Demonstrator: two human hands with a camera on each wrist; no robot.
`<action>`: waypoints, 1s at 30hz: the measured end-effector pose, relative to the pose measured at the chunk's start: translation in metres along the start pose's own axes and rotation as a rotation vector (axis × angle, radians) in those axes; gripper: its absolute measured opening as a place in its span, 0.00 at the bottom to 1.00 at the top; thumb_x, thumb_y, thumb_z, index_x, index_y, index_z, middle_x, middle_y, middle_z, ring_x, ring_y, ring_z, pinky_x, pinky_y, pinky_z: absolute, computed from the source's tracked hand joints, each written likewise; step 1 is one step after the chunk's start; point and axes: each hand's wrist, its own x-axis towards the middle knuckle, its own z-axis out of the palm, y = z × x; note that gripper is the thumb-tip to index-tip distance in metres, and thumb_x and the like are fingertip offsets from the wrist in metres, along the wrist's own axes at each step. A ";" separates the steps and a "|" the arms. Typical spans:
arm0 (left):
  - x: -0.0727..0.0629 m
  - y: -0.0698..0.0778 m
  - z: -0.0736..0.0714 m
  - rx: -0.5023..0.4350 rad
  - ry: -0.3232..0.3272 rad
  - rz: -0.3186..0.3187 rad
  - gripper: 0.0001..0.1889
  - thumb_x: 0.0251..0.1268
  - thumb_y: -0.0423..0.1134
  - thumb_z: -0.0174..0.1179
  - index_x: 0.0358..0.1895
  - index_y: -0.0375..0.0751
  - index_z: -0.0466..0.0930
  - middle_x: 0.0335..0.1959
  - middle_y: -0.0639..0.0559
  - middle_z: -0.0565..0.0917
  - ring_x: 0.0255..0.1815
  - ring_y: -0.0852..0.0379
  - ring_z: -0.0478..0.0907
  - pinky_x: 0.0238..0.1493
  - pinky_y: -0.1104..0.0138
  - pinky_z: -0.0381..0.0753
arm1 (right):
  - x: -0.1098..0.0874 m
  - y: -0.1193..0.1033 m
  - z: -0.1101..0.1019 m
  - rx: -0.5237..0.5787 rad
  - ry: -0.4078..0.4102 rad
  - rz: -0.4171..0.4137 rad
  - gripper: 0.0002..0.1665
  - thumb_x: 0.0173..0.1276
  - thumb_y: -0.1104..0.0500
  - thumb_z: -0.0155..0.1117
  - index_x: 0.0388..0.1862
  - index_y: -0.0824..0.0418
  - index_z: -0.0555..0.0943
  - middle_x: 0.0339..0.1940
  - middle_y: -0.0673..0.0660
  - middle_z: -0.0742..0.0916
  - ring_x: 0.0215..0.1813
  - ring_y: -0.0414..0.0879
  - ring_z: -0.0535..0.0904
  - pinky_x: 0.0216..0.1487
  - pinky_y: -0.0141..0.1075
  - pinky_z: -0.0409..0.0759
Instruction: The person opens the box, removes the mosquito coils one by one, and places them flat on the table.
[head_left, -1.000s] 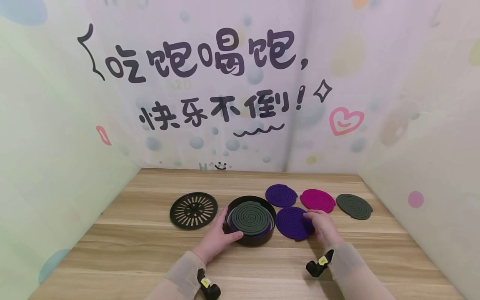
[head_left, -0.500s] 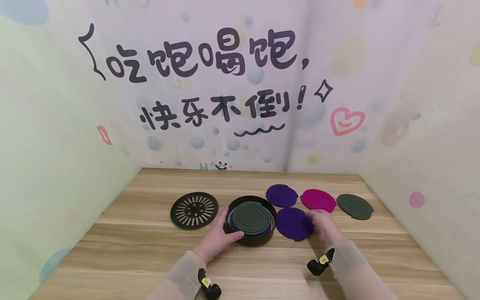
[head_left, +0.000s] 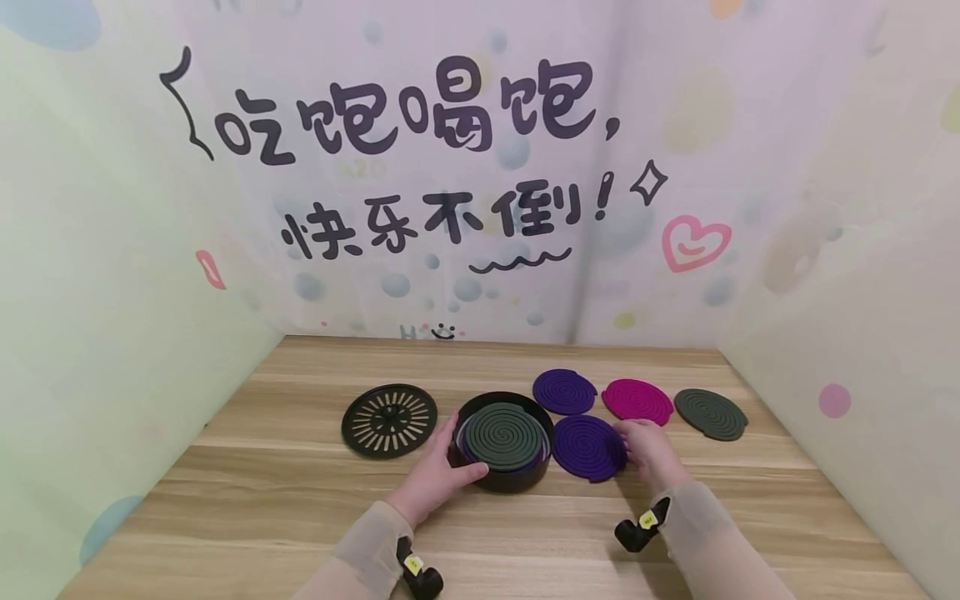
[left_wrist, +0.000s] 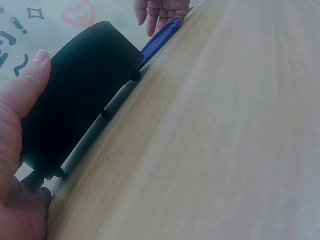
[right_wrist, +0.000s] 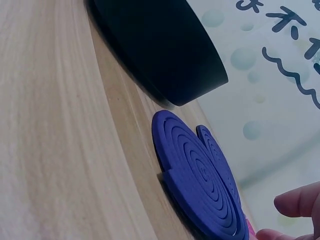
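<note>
My left hand (head_left: 438,477) grips the side of a round black mosquito coil holder (head_left: 504,481), thumb at the near rim and fingers along its left. A green mosquito coil (head_left: 501,435) lies on top inside, with purple edges of other coils showing beneath. Just right of the holder, a purple mosquito coil (head_left: 588,448) lies flat on the table. My right hand (head_left: 651,454) is at that coil's right edge, fingers loosely bent. In the right wrist view the thumb (right_wrist: 297,201) stands apart from the coil (right_wrist: 200,170).
A second purple coil (head_left: 564,392), a pink coil (head_left: 637,401) and another green coil (head_left: 710,413) lie in a row behind and to the right. Left of the holder is a slotted black lid (head_left: 388,421). Printed curtains (head_left: 480,300) enclose the wooden table (head_left: 262,500).
My right fingers have drawn back slightly to the right from over the purple coil's edge. The left hand and the holder stay in place.
</note>
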 end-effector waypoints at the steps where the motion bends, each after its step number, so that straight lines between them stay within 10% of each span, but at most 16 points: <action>1: 0.000 0.000 0.000 0.000 0.000 0.000 0.56 0.51 0.55 0.71 0.78 0.45 0.45 0.77 0.36 0.45 0.75 0.35 0.44 0.70 0.40 0.48 | 0.000 0.000 0.000 -0.007 -0.001 0.002 0.19 0.72 0.62 0.48 0.55 0.75 0.69 0.34 0.50 0.80 0.37 0.41 0.72 0.41 0.35 0.70; 15: 0.000 -0.001 0.000 -0.013 -0.002 -0.008 0.57 0.49 0.56 0.72 0.78 0.46 0.45 0.77 0.37 0.45 0.75 0.35 0.43 0.70 0.40 0.48 | 0.000 0.000 -0.002 -0.015 0.004 0.034 0.22 0.75 0.60 0.46 0.60 0.75 0.66 0.47 0.61 0.77 0.43 0.46 0.71 0.47 0.37 0.73; 23: 0.000 0.000 0.000 -0.017 -0.004 -0.007 0.57 0.49 0.56 0.72 0.78 0.46 0.45 0.77 0.37 0.45 0.75 0.36 0.43 0.70 0.40 0.48 | 0.000 0.000 -0.001 0.000 0.015 0.000 0.23 0.75 0.61 0.46 0.61 0.76 0.65 0.36 0.53 0.77 0.36 0.41 0.72 0.38 0.32 0.74; 30: 0.000 0.000 0.001 -0.006 -0.003 -0.001 0.56 0.50 0.56 0.71 0.78 0.45 0.45 0.77 0.36 0.45 0.75 0.35 0.44 0.69 0.39 0.48 | -0.004 -0.009 0.009 0.012 0.014 -0.086 0.30 0.76 0.61 0.43 0.70 0.77 0.55 0.64 0.73 0.69 0.61 0.61 0.68 0.64 0.50 0.66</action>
